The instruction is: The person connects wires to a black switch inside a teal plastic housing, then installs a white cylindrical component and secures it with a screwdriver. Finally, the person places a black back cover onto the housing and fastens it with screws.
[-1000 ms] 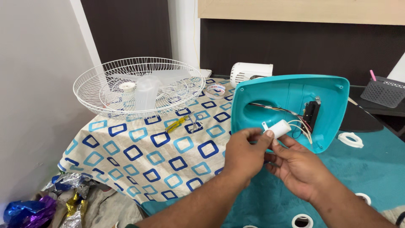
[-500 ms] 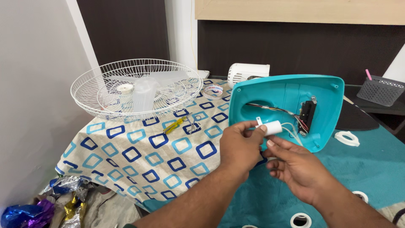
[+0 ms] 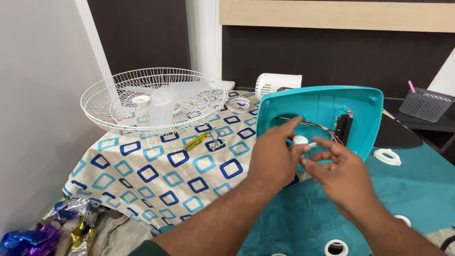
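The small white cylindrical part [image 3: 300,140], wired into the upright teal plastic base shell [image 3: 322,106], is pinched by the left hand [image 3: 273,159]. Since a second ago it has been lowered against the shell. The right hand [image 3: 339,173], fingers spread, now touches it rather than gripping. A white wire fan guard [image 3: 151,102] lies on the patterned desk cloth [image 3: 166,175].

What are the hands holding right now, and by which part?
The left hand pinches a small white cylinder, wired into the turquoise fan base, by its lower end. The right hand's fingers reach in beside it; their contact is unclear.
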